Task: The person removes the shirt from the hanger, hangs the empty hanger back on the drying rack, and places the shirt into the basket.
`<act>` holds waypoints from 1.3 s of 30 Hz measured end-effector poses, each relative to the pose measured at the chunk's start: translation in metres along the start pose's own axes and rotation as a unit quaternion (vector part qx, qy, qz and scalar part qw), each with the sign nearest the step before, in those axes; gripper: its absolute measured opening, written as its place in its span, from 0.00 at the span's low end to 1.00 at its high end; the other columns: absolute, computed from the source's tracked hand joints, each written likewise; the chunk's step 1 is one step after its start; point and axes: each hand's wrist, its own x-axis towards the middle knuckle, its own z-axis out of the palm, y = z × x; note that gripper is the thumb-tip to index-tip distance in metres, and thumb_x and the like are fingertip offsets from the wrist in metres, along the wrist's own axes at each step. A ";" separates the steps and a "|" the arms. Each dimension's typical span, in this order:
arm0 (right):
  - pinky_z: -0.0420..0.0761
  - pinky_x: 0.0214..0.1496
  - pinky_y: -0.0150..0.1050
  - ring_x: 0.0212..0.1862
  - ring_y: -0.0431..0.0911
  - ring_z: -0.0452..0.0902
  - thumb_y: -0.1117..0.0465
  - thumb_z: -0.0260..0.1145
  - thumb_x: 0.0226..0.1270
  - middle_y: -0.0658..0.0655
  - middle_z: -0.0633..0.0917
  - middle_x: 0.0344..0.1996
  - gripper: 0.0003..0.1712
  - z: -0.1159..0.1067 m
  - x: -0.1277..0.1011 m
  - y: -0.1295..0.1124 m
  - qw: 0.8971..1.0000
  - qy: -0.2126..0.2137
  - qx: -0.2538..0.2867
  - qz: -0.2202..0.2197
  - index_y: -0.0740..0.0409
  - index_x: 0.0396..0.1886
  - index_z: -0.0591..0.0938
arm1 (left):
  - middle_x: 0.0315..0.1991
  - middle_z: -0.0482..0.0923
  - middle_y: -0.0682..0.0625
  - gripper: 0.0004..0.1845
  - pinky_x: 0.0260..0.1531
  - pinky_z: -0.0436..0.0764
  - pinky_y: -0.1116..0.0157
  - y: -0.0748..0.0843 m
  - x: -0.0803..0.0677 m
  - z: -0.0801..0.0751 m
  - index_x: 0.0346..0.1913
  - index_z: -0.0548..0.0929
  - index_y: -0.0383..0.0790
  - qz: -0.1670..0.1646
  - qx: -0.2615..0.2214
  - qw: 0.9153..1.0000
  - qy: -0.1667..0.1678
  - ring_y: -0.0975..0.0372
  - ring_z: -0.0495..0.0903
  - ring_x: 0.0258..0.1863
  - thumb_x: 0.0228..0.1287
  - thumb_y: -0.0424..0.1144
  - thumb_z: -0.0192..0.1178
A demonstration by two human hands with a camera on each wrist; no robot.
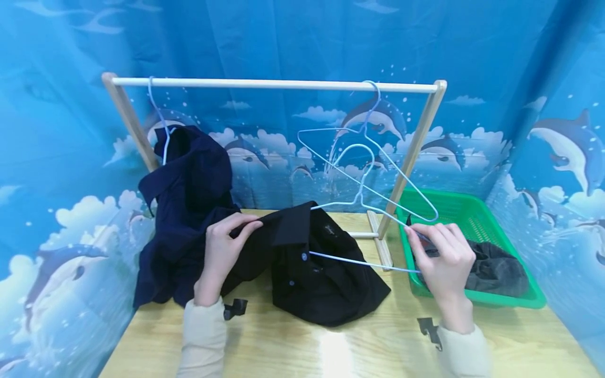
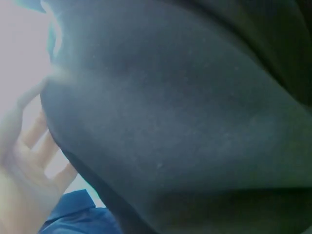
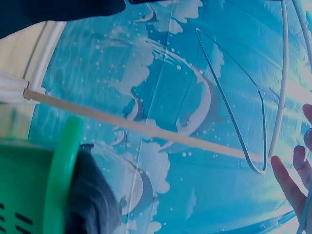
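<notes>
Shirt, black (image 1: pixel 312 262), lies bunched on the table (image 1: pixel 359 341) w/ its collar end lifted toward the left. My left hand (image 1: pixel 222 247) pinches that collar edge, thumb and fingers curled tight on the fabric; in the left wrist view the dark cloth fills nearly the whole frame, fingers (image 2: pixel 29 156) seen at the lower left edge. My right hand (image 1: pixel 441 257) has a closed grip on the pale blue wire hanger (image 1: pixel 359 199), fingers wrapped round its right corner; the lower wire runs from that hand leftward into the shirt near the buttons, and the other shoulder of the wire goes in at the collar. Hook of this hanger stands up above the shirt, free of the rail.

Right wrist view shows only fingertips (image 3: pixel 292 185) beside the wire, so grip detail comes from the head cam.

Just behind: wooden rack (image 1: pixel 274 84) w/ a second, bare wire hanger (image 1: pixel 378 152) hooked on the rail at right, and a navy shirt (image 1: pixel 189 199) hung on a third hanger at left, its hem slumped onto the table beside my left hand. Green basket (image 1: pixel 472 210) sits right of the rack foot, touching-close to my right hand, w/ a dark grey garment (image 1: pixel 501 270) inside. Blue dolphin-print backdrop (image 1: pixel 302 31) all round.
</notes>
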 end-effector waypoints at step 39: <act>0.59 0.39 0.25 0.25 0.60 0.71 0.49 0.71 0.68 0.63 0.81 0.16 0.21 -0.025 0.007 0.020 0.992 0.042 -0.102 0.057 0.65 0.28 0.90 | 0.32 0.88 0.50 0.07 0.38 0.82 0.58 -0.006 -0.004 -0.004 0.36 0.90 0.41 -0.067 0.095 0.993 -0.018 0.58 0.86 0.31 0.60 0.41 0.74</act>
